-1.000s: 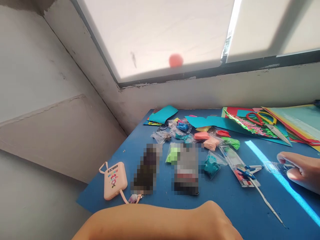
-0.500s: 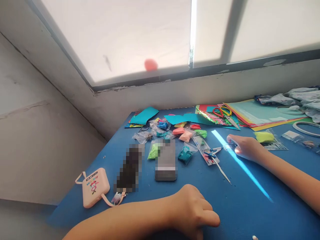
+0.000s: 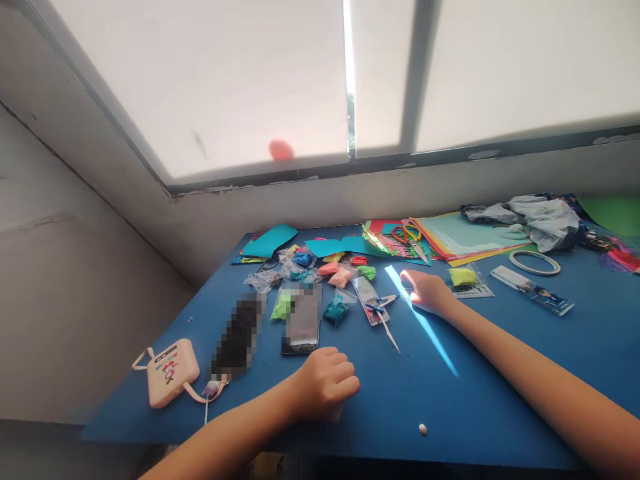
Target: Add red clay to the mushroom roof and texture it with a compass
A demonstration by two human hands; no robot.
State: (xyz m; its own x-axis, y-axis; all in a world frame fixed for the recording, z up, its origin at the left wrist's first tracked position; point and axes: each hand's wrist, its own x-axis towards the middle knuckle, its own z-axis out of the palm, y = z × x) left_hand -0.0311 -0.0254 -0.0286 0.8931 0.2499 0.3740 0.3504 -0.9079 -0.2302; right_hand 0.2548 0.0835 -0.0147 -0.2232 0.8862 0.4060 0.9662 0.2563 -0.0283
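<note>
My left hand is closed in a fist over the near edge of the blue table. Its curled fingers hide whatever may be inside. My right hand reaches farther out, thumb and fingers closed at the left end of a clear ruler with black markings. A bag of yellow clay lies on that ruler, right of the hand. To the left of it, a white pointed tool and a blue-handled tool lie across a clear packet. A small white lump sits near the front edge.
Bagged clay pieces, a phone, a blurred dark object and a pink strapped case lie leftward. Scissors, coloured paper, a white ring, a flat packet and crumpled plastic lie behind.
The view has turned rightward, so things appear farther left and the small white lump shows fully. My left hand stays fisted, now slightly higher in view. My right hand remains at the ruler.
</note>
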